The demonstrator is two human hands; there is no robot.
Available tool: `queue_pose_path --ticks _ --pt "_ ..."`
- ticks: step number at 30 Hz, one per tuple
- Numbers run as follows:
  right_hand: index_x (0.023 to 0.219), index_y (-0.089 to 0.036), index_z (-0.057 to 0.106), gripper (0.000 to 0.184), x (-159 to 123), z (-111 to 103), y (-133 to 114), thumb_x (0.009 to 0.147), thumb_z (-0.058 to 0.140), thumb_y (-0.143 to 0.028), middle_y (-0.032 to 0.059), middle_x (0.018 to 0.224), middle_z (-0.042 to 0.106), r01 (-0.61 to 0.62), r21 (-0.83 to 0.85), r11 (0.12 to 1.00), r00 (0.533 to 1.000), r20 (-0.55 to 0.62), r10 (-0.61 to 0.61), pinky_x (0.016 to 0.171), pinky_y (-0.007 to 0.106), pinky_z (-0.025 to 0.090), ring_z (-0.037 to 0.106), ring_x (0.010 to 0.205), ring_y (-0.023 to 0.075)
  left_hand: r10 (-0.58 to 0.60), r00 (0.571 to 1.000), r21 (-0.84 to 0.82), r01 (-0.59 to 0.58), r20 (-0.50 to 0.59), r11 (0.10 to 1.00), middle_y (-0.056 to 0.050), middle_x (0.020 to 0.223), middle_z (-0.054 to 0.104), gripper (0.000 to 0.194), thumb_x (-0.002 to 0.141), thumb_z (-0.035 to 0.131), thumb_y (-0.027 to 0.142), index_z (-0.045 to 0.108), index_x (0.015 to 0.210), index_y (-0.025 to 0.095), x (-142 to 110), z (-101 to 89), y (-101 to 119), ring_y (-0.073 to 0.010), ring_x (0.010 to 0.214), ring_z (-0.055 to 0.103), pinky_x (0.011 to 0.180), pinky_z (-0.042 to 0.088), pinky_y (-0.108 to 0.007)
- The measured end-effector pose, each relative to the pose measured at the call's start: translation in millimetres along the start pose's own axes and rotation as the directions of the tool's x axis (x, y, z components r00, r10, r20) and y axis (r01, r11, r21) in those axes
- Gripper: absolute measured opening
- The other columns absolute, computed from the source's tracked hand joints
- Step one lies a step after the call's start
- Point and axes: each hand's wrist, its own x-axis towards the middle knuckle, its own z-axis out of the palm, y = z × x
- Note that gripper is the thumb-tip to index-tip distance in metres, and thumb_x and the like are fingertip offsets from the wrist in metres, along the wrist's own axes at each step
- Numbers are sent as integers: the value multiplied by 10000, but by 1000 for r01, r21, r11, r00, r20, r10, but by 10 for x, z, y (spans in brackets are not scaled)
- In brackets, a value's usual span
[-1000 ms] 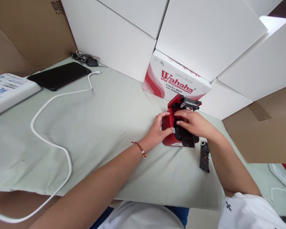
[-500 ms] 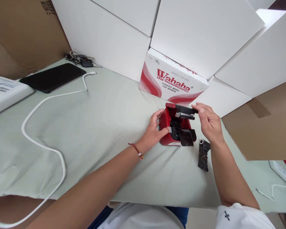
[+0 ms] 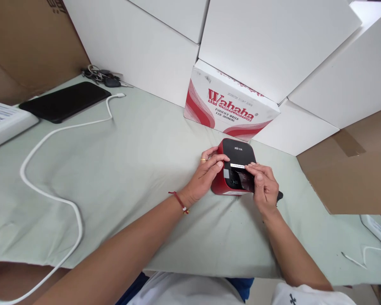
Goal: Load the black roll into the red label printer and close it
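A small red label printer [image 3: 217, 185] with a black lid [image 3: 239, 149] stands on the cloth, and the lid lies down over it. My left hand [image 3: 206, 176] wraps its left side, thumb and fingers along the lid's edge. On the right, my right hand [image 3: 264, 186] is closed at the lid's front right corner, fingertips on the lid. Dark shiny film [image 3: 246, 181] sticks out of the front opening and runs under the right hand. The black end of a roll [image 3: 280, 195] shows beside that hand; the rest of it is hidden.
A Wahaha water carton [image 3: 231, 101] leans behind the printer against white boxes [image 3: 241, 42]. At left lie a black phone [image 3: 65, 101], keys [image 3: 103, 77], a white box [image 3: 9, 125] and a white cable [image 3: 66, 198]. A brown cardboard box [image 3: 349, 169] stands at right.
The printer's lid was raised and its inside showed; now it is down. My right hand has moved down and left with it. The left hand's fingers have shifted onto the lid.
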Motion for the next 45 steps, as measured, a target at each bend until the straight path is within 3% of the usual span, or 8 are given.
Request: queue_pose_path --ticks 8,15,21,28,31,35,41,45 --pt "1305 -266 874 431 -67 44 -3 1171 492 -414 136 1239 835 -2 -70 998 1000 10 2 1188 624 635 781 1270 309 -14 999 -30 15 29 999 -85 1759 411 298 998 702 351 751 1292 332 7 -38 -56 -309 1832 199 1518 220 -578" --pt "1459 -307 803 432 -204 5 -152 1144 509 -342 124 1289 802 165 -104 981 986 15 -164 1229 625 587 754 1295 318 -116 993 -163 109 -36 981 -32 1926 219 852 880 781 330 421 1648 410 51 2 -55 -327 1867 97 1513 174 -643" --pt "1472 -313 804 451 -171 -31 -261 1123 521 -282 99 1146 842 310 -59 949 950 43 -308 1062 552 644 765 1165 302 -91 996 -242 87 -6 966 -43 1936 282 945 865 798 341 345 1693 385 68 37 -75 -330 1869 127 1523 165 -601" --pt "1131 -280 884 353 34 -91 -330 1127 531 -299 94 991 843 254 31 967 964 70 -256 816 474 656 785 939 269 -32 999 -234 32 4 972 -71 1913 302 872 896 806 337 380 1656 356 79 55 -99 -288 1849 201 1524 187 -506" --pt "985 -257 864 400 340 -228 -388 1163 533 -393 87 966 838 5 54 999 969 245 -18 812 419 645 784 893 234 -18 1000 -225 17 -4 974 -79 1879 346 833 913 808 340 413 1646 364 91 61 -188 -293 1824 254 1524 170 -526" --pt "1035 -252 871 358 894 -287 -309 1109 626 -502 62 1043 857 -273 -158 949 790 526 315 778 349 630 785 832 200 -3 1000 -167 0 -19 986 -82 1800 439 795 913 821 344 471 1626 377 109 64 -291 -317 1768 341 1495 259 -561" --pt "1250 -272 875 371 1309 168 -113 915 738 -194 102 1191 891 168 -536 827 497 771 398 830 369 593 825 1011 300 -10 999 -173 4 -34 985 -107 1730 510 748 902 795 313 501 1589 336 114 76 -297 -323 1668 456 1458 322 -598" --pt "1165 -242 881 334 1327 293 -168 863 765 -162 127 1113 885 203 -558 805 478 774 416 777 366 566 814 964 316 -16 999 -176 10 -35 984 -103 1690 549 749 901 796 312 511 1593 344 110 84 -290 -323 1616 503 1426 373 -604"
